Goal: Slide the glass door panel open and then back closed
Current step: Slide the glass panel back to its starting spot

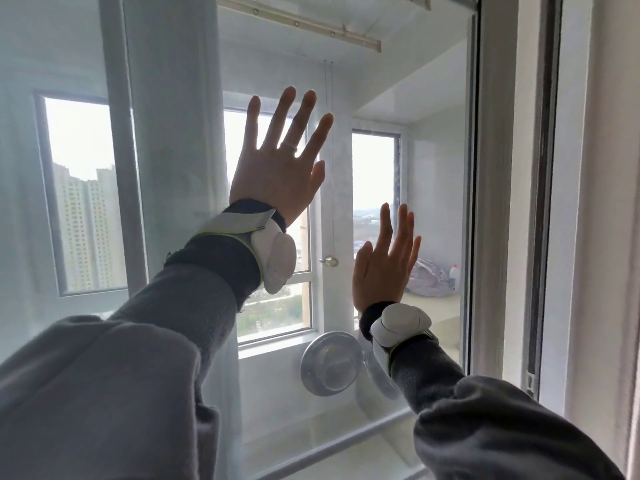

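Two grey sleeves fill the bottom of the view, each ending in a dark cuff with a white strapped-on wrist device (277, 252). Beyond them both hands lie flat against the glass door panel (433, 133), which stands upright straight ahead and runs to the frame (498, 202) on the right. The left hand (277, 164) is higher, its fingers spread wide, a ring on one of them. The right hand (382, 261) is lower and closer to the frame, its fingers straight and nearly together. Neither hand grips anything; both seem to rely on palm friction alone. A round suction handle (329, 363) sits on the glass below the hands, untouched.

The panel's right edge seems to sit at or very near the frame, so it looks closed or almost so; whether this is the start of opening or the end of closing cannot be told.

To slide it well, the push should likely run level along the track, with both palms pressing evenly into the glass so they do not skid. Pressing too lightly would probably let the hands slip; uneven force high and low could make the panel bind. The suction handle might give a surer hold.
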`<state>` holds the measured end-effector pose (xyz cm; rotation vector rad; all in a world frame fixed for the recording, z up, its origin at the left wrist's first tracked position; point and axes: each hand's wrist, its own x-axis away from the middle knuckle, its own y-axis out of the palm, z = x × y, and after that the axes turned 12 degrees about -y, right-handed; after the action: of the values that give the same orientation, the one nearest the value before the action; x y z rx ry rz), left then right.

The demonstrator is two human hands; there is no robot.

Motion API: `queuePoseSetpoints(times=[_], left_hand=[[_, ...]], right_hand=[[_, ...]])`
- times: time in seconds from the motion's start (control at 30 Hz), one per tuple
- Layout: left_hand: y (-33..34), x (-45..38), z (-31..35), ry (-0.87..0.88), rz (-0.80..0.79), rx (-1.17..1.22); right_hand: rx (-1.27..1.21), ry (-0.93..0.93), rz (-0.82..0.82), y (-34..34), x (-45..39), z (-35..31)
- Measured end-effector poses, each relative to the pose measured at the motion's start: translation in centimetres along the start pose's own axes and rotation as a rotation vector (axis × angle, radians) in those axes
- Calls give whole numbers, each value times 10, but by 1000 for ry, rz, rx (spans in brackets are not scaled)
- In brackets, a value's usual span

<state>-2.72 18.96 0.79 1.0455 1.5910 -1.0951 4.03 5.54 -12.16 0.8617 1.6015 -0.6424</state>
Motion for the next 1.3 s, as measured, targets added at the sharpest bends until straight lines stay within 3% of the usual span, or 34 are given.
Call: queuePoseSetpoints(times=[1.3], left_hand=[[36, -36, 131, 20, 22, 17]], right_hand=[[23, -7, 43, -11, -30, 141]])
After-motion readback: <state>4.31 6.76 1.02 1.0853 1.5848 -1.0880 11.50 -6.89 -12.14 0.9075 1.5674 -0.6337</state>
